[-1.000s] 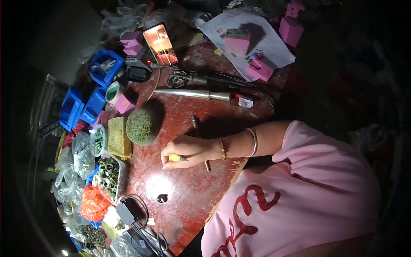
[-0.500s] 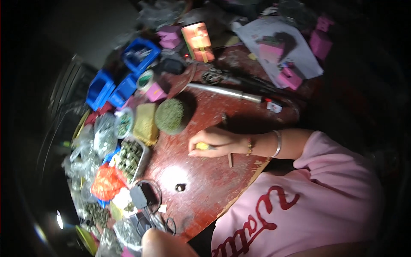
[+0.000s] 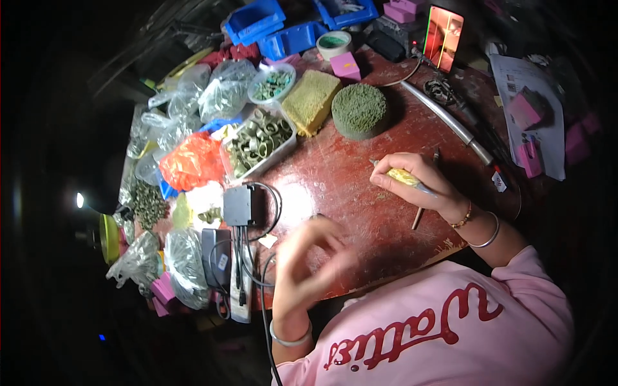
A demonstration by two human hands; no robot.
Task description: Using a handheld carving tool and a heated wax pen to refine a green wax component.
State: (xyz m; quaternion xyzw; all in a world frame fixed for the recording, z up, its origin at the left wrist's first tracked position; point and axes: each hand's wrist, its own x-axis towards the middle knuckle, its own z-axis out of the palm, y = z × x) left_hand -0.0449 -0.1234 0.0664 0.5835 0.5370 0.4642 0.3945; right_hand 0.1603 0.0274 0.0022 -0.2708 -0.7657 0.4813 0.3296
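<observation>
My right hand (image 3: 412, 180) is closed round a slim pen-like hand tool (image 3: 402, 176) with a yellow grip. Its short metal tip points left, held above the red tabletop (image 3: 360, 212). My left hand (image 3: 312, 264) reaches over the table's near side, smeared by motion, with its fingers bent. At the fingertips shows a small dark object (image 3: 317, 217), partly covered by the hand; whether they touch it I cannot tell. A thin brown stick (image 3: 418, 219) lies just below my right hand.
A round green bristly block (image 3: 359, 110) and a yellow sponge-like block (image 3: 310, 103) stand beyond. On the left are a tub of green rings (image 3: 257, 143), an orange plastic bag (image 3: 192, 161) and a black adapter with cables (image 3: 239, 206). A metal tube (image 3: 441, 116) and lit phone (image 3: 443, 37) are right.
My view has swung left, so the table appears shifted right. My left hand has come in over the table. My right hand, still gripping the tool, now shows its tip.
</observation>
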